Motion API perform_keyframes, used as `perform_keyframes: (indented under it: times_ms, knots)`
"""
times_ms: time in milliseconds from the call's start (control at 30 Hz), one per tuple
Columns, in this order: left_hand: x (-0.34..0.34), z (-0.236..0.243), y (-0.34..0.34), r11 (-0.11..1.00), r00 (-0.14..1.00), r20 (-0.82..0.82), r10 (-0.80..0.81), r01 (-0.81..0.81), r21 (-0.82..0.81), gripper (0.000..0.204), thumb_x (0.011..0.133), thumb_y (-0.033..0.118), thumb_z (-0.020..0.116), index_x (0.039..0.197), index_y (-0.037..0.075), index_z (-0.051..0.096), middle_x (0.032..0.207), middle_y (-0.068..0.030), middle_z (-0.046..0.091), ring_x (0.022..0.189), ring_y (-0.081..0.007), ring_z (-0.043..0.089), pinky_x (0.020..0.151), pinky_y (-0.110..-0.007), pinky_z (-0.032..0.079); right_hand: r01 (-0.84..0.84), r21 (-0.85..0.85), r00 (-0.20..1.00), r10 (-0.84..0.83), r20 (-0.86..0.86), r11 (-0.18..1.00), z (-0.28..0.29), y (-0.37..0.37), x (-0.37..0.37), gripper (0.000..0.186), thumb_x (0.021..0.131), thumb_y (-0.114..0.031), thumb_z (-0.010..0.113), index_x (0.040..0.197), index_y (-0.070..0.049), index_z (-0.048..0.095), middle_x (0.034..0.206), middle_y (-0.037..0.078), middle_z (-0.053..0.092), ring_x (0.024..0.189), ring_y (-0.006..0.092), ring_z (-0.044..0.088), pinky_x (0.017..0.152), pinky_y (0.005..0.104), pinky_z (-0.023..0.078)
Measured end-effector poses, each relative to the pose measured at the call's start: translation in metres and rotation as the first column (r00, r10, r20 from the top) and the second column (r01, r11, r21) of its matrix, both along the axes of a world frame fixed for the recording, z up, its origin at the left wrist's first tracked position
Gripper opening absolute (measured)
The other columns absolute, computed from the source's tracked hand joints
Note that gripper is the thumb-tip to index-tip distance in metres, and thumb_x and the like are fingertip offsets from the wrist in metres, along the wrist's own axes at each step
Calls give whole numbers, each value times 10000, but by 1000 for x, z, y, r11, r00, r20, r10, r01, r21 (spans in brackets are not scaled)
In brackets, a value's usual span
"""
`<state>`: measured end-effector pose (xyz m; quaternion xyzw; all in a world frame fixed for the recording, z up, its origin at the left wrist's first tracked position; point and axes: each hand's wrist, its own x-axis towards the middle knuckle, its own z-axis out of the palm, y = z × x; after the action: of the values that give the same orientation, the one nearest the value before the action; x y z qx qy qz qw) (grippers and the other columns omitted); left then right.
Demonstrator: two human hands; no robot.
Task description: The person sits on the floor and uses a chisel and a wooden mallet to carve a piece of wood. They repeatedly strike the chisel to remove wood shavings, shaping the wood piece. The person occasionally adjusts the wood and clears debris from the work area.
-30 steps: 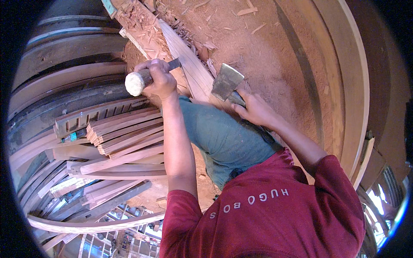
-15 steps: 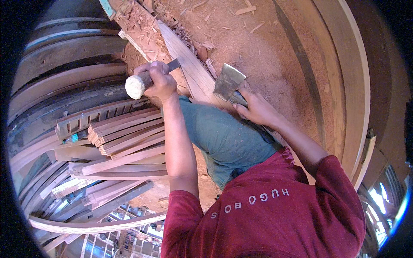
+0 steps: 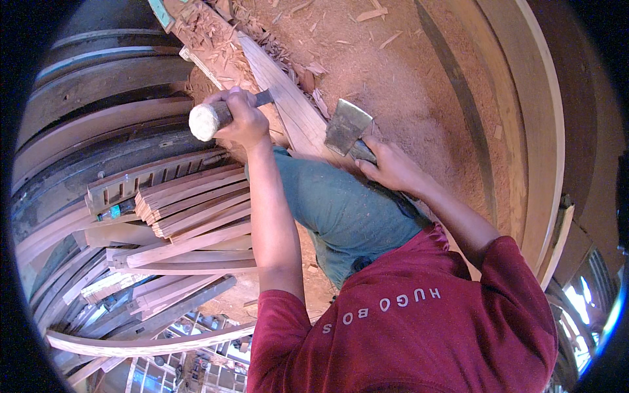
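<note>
A wood chisel is in my left hand (image 3: 246, 121), my fingers wrapped round its handle. The pale, battered butt of the chisel (image 3: 204, 122) points left, while its dark blade meets the edge of a long light plank (image 3: 288, 98). My right hand (image 3: 392, 165) grips a hatchet (image 3: 348, 128) close below its head. That worn metal head sits just over the plank's right side, its broad edge turned up and away from me. The plank runs from the far left toward my leg in green trousers (image 3: 347, 196), which lies across its near end.
Wood shavings (image 3: 268, 56) lie thick along the plank, and sawdust (image 3: 406, 85) covers the floor to the right. Stacked cut wood strips (image 3: 196, 203) fill the left side. A curved board (image 3: 550, 124) bounds the right. A small bottle (image 3: 113, 212) lies among the wood.
The chisel's butt end has shifted slightly up and to the left with my left hand. The hatchet has hardly moved, and both grips are the same.
</note>
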<state>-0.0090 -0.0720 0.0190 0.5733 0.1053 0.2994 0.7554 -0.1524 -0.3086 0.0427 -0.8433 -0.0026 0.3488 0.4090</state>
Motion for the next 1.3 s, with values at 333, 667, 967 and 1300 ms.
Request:
perform_keyframes:
  times_ms: [333,667,967,1300]
  knots:
    - [17,-8,4,999,998,-56,38,-37,19,178,758,-57,635,891,-9,527,729,-74,583,524,-141,536,479,-279,464,-61,86,942,29,333,994,30,10,63,467,895,-275,649,1244,21,557,937,312,655,901,462,659,780,506,525]
    - [26,-23,12,884,993,104,65,-105,455,347,760,3,736,1061,-61,577,1068,-143,653,915,-227,634,812,-368,526,-239,146,465,-19,885,960,219,55,180,344,871,-298,668,1003,20,654,856,248,678,773,373,697,644,462,553]
    - [23,-44,-1,872,980,54,193,-196,449,311,778,145,789,952,-63,639,944,-144,697,857,-200,660,764,-355,527,-354,-260,561,426,709,899,189,56,177,384,892,-274,652,1131,-1,526,701,260,651,727,453,683,629,528,563]
    - [2,5,34,978,995,60,77,-64,-199,203,815,-31,582,986,55,515,747,-82,574,485,-100,468,429,-250,390,-322,138,591,85,802,936,216,67,168,349,878,-290,656,1011,27,600,831,281,678,808,447,684,725,533,551]
